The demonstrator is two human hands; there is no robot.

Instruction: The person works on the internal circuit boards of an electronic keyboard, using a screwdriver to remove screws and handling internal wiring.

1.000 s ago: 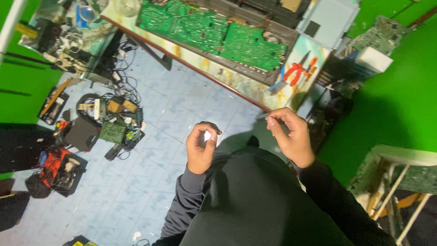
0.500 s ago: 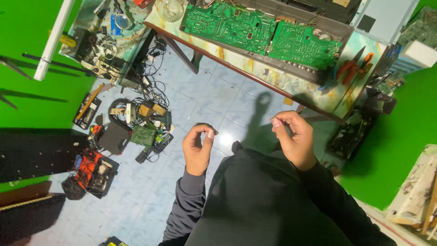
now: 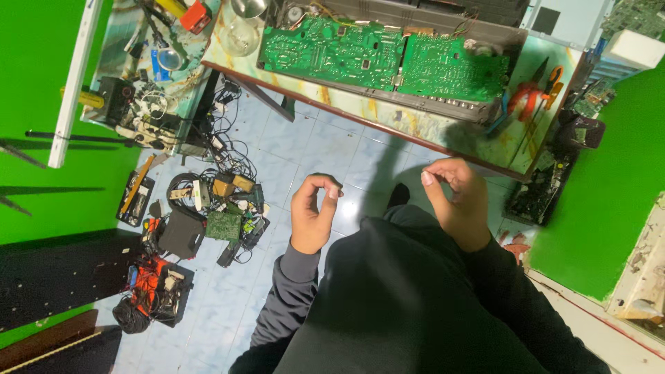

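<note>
My left hand (image 3: 312,215) is raised in front of my chest, thumb and fingertips pinched together; I see nothing between them. My right hand (image 3: 454,201) is held up at the same height, fingers curled in toward the thumb, with no object showing in it. Both hands hover over the blue tiled floor, just short of the table's (image 3: 429,131) near edge. On the table lie two green circuit boards (image 3: 332,52) (image 3: 450,69) set in a dark chassis. Dark sleeves cover both arms.
Red-handled pliers (image 3: 530,100) lie at the table's right end. A glass bulb (image 3: 239,34) stands at its left end. Cables, a small green board and tool cases (image 3: 215,208) are piled on the floor at left. A white tube (image 3: 73,90) leans on the green wall.
The view has shifted, so the table and floor clutter appear further right and lower. Both hands stay raised, and the right hand's fingers have curled in more.
</note>
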